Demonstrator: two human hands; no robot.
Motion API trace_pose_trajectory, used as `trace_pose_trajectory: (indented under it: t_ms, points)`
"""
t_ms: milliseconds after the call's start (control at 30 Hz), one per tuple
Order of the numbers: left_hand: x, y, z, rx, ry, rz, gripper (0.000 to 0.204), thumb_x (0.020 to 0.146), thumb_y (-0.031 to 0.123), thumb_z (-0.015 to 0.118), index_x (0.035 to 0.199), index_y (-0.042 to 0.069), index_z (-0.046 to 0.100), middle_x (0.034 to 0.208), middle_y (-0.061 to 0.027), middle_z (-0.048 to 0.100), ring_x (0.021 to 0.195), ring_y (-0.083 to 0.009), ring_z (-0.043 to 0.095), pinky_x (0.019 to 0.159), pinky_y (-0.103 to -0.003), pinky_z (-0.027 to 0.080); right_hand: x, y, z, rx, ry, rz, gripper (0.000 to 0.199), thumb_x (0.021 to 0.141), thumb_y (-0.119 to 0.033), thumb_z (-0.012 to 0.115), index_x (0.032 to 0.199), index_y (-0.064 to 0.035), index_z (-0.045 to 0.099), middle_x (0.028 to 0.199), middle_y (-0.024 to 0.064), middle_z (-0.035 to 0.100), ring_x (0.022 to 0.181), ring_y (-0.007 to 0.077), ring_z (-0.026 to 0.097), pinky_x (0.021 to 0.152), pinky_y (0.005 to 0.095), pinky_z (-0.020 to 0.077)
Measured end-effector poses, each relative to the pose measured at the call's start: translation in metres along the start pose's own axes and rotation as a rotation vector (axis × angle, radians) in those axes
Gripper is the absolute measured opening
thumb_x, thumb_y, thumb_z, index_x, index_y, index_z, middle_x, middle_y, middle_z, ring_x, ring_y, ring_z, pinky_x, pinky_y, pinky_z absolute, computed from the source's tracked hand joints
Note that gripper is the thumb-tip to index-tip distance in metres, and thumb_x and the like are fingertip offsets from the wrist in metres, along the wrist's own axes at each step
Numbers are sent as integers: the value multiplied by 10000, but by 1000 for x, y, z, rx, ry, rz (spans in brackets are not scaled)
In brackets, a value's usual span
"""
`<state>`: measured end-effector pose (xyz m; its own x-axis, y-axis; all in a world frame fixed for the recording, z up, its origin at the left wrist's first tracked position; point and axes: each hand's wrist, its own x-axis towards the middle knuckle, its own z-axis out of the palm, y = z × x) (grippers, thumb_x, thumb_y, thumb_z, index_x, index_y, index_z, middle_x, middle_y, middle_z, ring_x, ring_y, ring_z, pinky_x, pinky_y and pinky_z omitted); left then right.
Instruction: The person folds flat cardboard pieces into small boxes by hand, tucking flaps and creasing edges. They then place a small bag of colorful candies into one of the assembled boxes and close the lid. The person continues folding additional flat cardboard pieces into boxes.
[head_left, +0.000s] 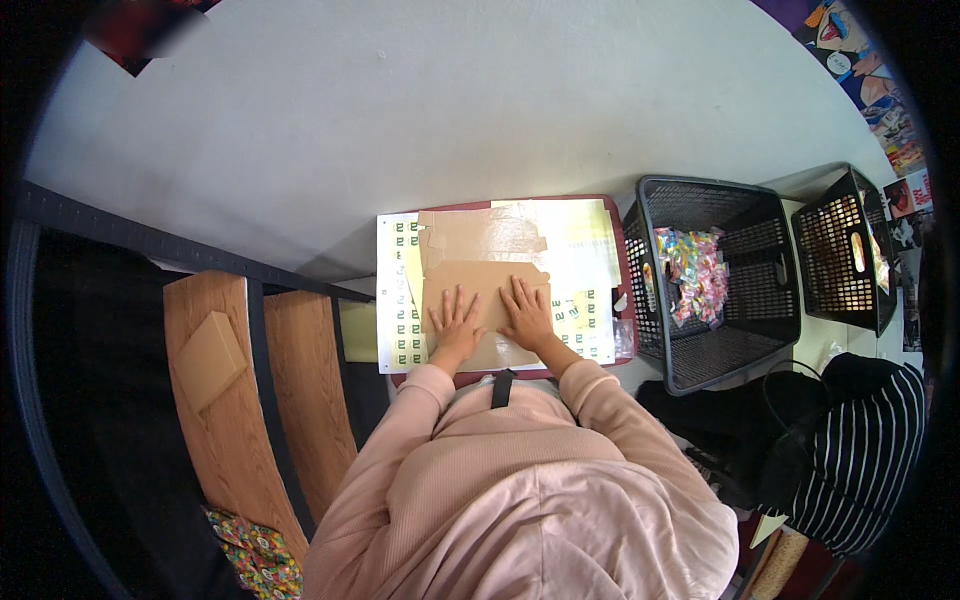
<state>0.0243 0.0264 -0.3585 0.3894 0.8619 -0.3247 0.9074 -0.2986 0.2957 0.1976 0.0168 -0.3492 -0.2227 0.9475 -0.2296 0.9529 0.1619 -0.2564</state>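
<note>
A flat brown cardboard box blank lies unfolded before me, with flaps and notches along its sides and a glossy far panel. Fingers spread, my left hand rests flat on its near left part. My right hand presses down on the right side, its fingers also stretched out. Under the cardboard are white sheets with rows of printed marks, and pale yellow paper shows at the far right. All of it sits on a dark red board or tabletop.
Right of the board stands a black plastic basket holding small colourful wrapped pieces; a second black basket is beyond it. Wooden shelves at left carry a cardboard piece. Dark and striped clothing hangs at lower right.
</note>
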Motion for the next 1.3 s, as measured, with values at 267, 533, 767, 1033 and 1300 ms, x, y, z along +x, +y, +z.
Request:
trace_pose_trajectory:
  t_ms: [267, 533, 767, 1033, 1300]
  points:
    - [5, 20, -18, -176, -46, -467, 1020, 643, 411, 657, 1337, 125, -34, 1367, -192, -121, 1255, -376, -106, 950, -594, 14, 2, -6, 3, 16, 1, 134, 876, 607, -402, 678, 1309, -151, 219, 1387, 124, 92, 1269, 278, 139, 985, 462, 200]
    - [-27, 9, 7, -479, 430, -464, 952, 616, 300, 700, 1280, 17, 81, 1272, -219, 171, 1197, -389, 149, 990, -474, 116, -10, 35, -16, 224, 423, 187, 886, 516, -362, 743, 1213, -11, 323, 1165, 174, 386, 1108, 300, 350, 905, 431, 280]
    - [-27, 19, -20, -1636, 101, -595, 934, 676, 418, 653, 1278, 47, 43, 1257, -177, 187, 1178, -333, 211, 903, -487, 283, -3, 29, -33, 873, 530, 183, 457, 580, -40, 686, 1003, -25, 514, 743, 97, 547, 721, 194, 547, 670, 284, 426]
    - [-56, 14, -58, -1915, 168, -420, 458, 746, 120, 568, 1161, 70, 381, 1117, -76, 441, 1026, -208, 430, 781, -385, 424, -75, -34, -75, 756, 159, -460, 210, 668, -60, 632, 851, -4, 545, 786, 85, 552, 742, 194, 547, 688, 260, 425]
    - [-92, 13, -72, -2104, 118, -444, 402, 720, -53, 477, 1112, -7, 400, 1065, -126, 478, 953, -239, 504, 767, -374, 450, -39, 41, -11, 1453, 250, 644, 633, 798, -363, 514, 1246, 11, 266, 1171, 174, 395, 982, 267, 464, 791, 350, 401]
